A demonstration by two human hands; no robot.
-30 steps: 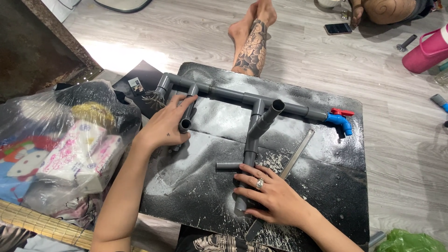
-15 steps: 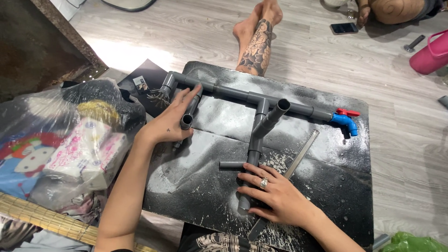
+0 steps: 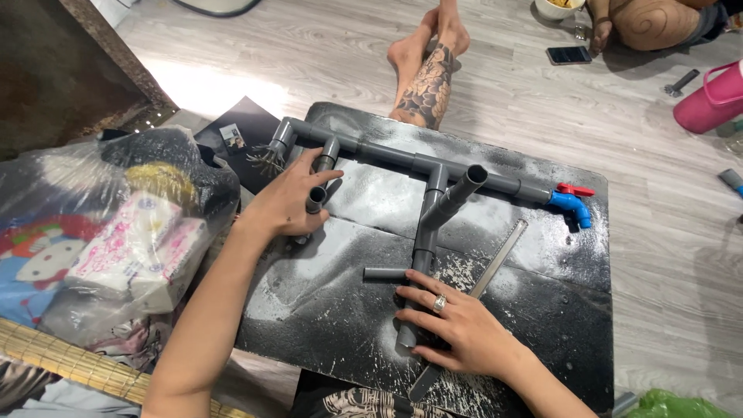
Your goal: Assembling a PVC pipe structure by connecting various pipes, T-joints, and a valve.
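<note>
A grey plastic pipe assembly [image 3: 433, 179] lies across a black board [image 3: 542, 271] dusted with white powder. Its long run ends in a blue tap with a red handle [image 3: 571, 203] on the right. My left hand [image 3: 290, 201] wraps a short branch pipe [image 3: 316, 200] at the assembly's left end. My right hand [image 3: 457, 325] presses flat on the lower stem of the assembly, a ring on one finger. A short side stub [image 3: 385, 273] sticks out just left of that hand. A metal ruler [image 3: 495, 259] lies slanting beside the stem.
A clear plastic bag of packets [image 3: 116, 232] sits left of the board. A person's tattooed leg [image 3: 424, 81] rests on the wooden floor beyond it. A phone [image 3: 569, 54] and a pink jug [image 3: 712, 97] are at the far right.
The view has shifted slightly; both hands stay on the pipe assembly, the left still on the short branch pipe and the right on the lower stem.
</note>
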